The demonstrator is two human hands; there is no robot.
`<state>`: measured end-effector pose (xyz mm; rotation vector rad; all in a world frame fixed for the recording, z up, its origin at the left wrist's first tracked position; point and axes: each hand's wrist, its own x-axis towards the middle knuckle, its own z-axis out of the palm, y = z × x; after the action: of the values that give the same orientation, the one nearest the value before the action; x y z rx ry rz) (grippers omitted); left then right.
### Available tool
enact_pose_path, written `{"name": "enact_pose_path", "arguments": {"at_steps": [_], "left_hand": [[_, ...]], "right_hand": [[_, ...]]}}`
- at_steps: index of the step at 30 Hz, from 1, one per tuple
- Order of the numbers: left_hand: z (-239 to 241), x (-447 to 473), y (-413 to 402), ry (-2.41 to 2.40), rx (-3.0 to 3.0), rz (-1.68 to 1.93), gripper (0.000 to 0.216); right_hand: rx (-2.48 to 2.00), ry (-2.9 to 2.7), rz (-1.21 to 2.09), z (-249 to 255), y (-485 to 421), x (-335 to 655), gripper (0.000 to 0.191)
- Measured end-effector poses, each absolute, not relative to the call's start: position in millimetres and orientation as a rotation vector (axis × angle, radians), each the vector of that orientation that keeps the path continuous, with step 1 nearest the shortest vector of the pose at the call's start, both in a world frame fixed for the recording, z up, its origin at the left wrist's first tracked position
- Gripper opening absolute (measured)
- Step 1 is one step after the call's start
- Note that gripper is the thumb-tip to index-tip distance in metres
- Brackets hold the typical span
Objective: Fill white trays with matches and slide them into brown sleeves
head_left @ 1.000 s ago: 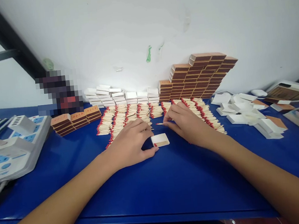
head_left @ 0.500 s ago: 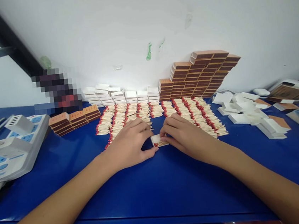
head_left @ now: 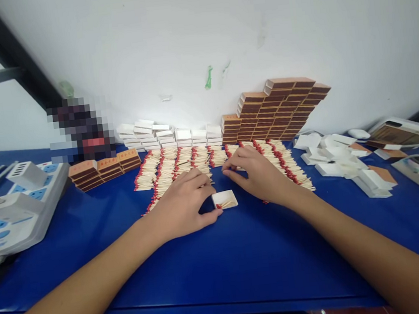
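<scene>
A small white matchbox tray (head_left: 224, 199) with a few red-tipped matches in it lies on the blue table (head_left: 242, 258). My left hand (head_left: 184, 202) rests beside it, fingers curled, with thumb and forefinger closed against the tray's left side. My right hand (head_left: 258, 172) is just behind the tray, its bent fingertips pinched together on the rows of loose matches (head_left: 288, 163). What the fingertips hold is hidden.
Brown matchboxes (head_left: 279, 109) are stacked high against the wall, with white trays (head_left: 169, 133) piled to their left. More brown boxes (head_left: 106, 168) and a white power strip (head_left: 19, 202) lie at the left. Loose trays and sleeves (head_left: 348, 162) are scattered at the right.
My right hand carried a match from the pile down to the tray, then moved back up to the rows of matches. My left hand stayed by the tray.
</scene>
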<state>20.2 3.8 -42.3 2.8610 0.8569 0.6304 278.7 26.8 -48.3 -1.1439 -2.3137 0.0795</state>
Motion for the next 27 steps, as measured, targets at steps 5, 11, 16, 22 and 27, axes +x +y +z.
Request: {"name": "enact_pose_path", "arguments": {"at_steps": [5, 11, 16, 22, 27], "left_hand": [[-45, 20, 4, 0.834, 2.877, 0.669, 0.028], [-46, 20, 3, 0.839, 2.888, 0.679, 0.027], [-46, 20, 2, 0.847, 2.887, 0.652, 0.028], [-45, 20, 3, 0.852, 2.894, 0.648, 0.027], [-45, 20, 4, 0.846, 2.888, 0.659, 0.027]], "right_hand": [[-1.175, -2.390, -0.139, -60, 44, 275, 0.027], [-1.179, -2.372, -0.167, -64, 45, 275, 0.024], [-1.169, -2.345, -0.154, -67, 48, 277, 0.017], [-1.154, -2.364, -0.120, -68, 49, 279, 0.019], [-1.140, -2.350, -0.085, -68, 51, 279, 0.015]]}}
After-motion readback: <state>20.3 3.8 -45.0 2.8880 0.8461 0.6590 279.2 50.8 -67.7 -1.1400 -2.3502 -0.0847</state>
